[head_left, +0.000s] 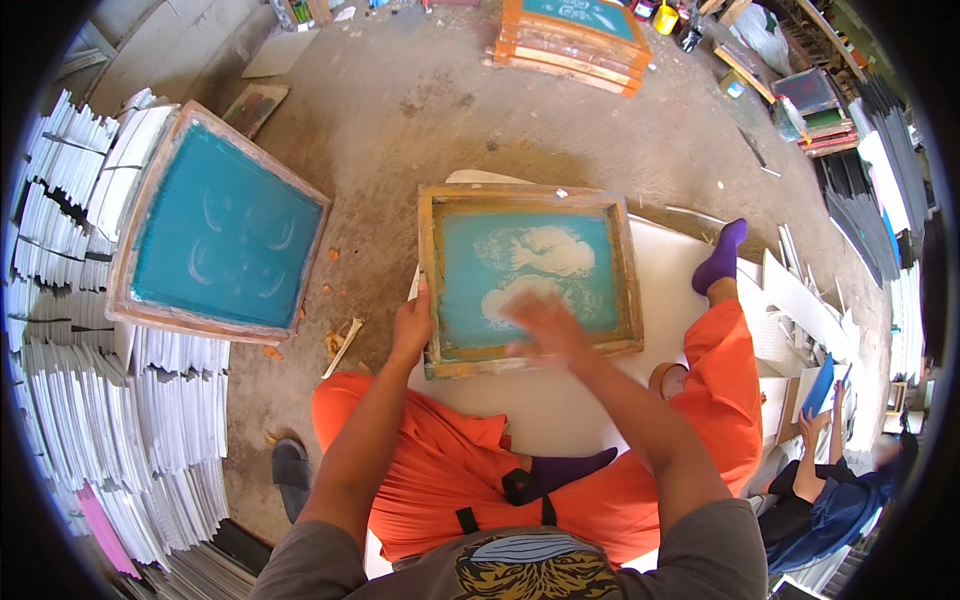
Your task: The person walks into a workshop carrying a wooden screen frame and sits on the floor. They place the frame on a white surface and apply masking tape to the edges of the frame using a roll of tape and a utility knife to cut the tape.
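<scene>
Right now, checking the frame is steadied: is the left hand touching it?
Touching. The head view shows the left hand gripping the left edge of the wooden frame, fingers laid against the wood.

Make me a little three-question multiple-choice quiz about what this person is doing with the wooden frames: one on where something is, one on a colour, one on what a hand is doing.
1. Where does the left hand rest?
A. On the left edge of the wooden frame in front of the person
B. On the stack of white sheets
C. On the person's knee

2. What colour is the mesh inside that frame?
A. Red
B. Teal blue
C. Black

3. What is the right hand doing?
A. Lying on the floor
B. Holding a brush
C. Lying on the mesh, blurred

Answers: 1 A, its fingers grip the frame's left side. 2 B, the mesh is teal with pale shapes. 3 C, the hand lies over the mesh's lower part, empty and motion-blurred.
</scene>
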A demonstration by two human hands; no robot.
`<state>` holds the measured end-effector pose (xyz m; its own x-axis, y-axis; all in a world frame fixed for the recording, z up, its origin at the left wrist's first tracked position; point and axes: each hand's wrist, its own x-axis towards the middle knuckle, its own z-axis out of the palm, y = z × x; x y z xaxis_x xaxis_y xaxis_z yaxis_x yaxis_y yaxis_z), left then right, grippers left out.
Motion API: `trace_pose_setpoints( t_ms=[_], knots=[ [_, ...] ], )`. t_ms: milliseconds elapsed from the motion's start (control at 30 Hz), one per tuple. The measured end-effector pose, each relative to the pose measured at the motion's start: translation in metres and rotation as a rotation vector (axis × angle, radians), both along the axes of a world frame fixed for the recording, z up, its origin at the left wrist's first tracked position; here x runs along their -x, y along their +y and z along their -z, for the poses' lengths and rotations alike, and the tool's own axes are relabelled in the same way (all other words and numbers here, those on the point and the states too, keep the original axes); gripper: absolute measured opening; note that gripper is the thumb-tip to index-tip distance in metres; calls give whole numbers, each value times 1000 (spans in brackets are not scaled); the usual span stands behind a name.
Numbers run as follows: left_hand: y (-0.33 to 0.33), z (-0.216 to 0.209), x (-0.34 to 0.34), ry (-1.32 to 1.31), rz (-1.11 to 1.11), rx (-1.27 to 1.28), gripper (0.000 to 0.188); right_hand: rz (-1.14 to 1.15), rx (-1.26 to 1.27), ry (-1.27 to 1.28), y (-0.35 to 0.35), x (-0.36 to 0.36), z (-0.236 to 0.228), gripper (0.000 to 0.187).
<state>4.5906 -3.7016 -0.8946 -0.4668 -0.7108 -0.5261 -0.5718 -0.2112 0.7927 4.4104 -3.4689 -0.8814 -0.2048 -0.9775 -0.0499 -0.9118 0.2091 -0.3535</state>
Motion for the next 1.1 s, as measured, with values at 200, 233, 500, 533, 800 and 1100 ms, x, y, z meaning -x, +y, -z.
trace_pose_setpoints(
  t_ms=[200, 233, 500, 533, 800, 1100],
  knots=[
    [3, -21, 3, 160, -46, 37, 70, 95, 142, 68, 63, -40, -4, 57],
    [5, -26, 3, 202, -68, 45, 67, 192, 114, 76, 72, -35, -1, 53],
    [7, -139, 35, 619, -37, -264, 62, 281, 645, 117, 83, 6, -99, 53],
    [6, -148, 35, 603, -38, -244, 65, 286, 688, 128, 81, 13, -121, 54],
    [-19, -128, 30, 614, -240, -35, 104, 461, 570, -490, 69, 71, -285, 66],
    [36, -121, 32, 963, -105, -310, 104, 585, 486, -903, 67, 65, -311, 69]
  ],
)
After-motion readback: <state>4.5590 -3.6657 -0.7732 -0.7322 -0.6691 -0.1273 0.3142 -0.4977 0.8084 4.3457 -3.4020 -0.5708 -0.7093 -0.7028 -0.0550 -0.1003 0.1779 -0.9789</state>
